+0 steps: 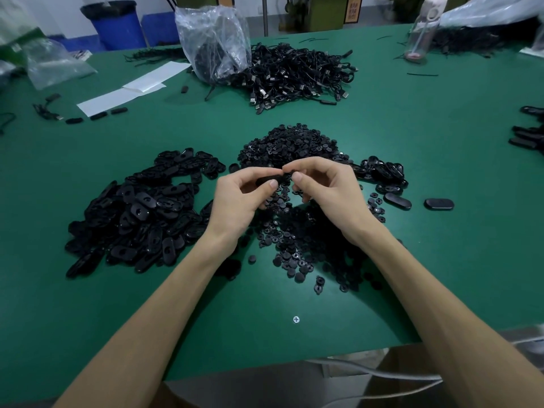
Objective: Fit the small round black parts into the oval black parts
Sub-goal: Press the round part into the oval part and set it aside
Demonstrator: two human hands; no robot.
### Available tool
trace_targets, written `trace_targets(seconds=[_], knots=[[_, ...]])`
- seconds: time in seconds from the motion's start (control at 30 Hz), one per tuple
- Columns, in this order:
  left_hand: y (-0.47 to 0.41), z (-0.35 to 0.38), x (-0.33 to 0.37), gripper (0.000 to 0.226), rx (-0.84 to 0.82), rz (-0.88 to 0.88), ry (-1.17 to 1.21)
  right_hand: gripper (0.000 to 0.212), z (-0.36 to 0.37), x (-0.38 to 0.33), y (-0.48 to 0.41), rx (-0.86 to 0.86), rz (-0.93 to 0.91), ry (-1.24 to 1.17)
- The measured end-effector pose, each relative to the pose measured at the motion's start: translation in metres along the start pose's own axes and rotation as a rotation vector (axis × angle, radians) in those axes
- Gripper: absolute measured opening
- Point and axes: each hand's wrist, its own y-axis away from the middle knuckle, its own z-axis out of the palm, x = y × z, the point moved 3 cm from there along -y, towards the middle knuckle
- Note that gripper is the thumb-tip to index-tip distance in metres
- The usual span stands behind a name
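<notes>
My left hand (pixel 240 198) pinches one oval black part (pixel 265 181) between thumb and fingers above the green table (pixel 412 160). My right hand (pixel 325 187) meets it fingertip to fingertip, its thumb and forefinger closed at the oval's right end; whatever it holds is hidden by the fingers. A large heap of oval black parts (pixel 141 213) lies to the left. Small round black parts lie in a mound behind the hands (pixel 291 145) and are scattered beneath them (pixel 297 248). A smaller cluster of oval parts (pixel 382 172) lies at the right.
Two single ovals (pixel 438 204) lie right of the hands. A pile of black cables (pixel 297 73) and a clear plastic bag (pixel 213 42) sit at the back. White paper sheets (pixel 132 89) lie back left, a clear bottle (pixel 424 28) back right. The table's near edge (pixel 279 365) is below my forearms.
</notes>
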Motion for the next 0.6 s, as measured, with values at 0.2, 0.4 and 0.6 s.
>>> trace_targets(seconds=[0.2,0.4,0.6], knots=[[-0.0008,-0.0019,-0.0008,0.012,0.065,0.019,0.022,0.018,0.0026,0.0019,-0.0005,-0.003,0.042,-0.057],[-0.0025,-0.0066,-0.003,0.014,0.077,-0.118,0.281,0.007,0.0055,0.0035,-0.0004,-0.051,0.054,-0.102],[-0.0023,-0.0036,-0.0037,0.024,0.031,-0.203,0.471,0.006,0.0071,0.0014,0.0005,-0.07,0.035,-0.133]])
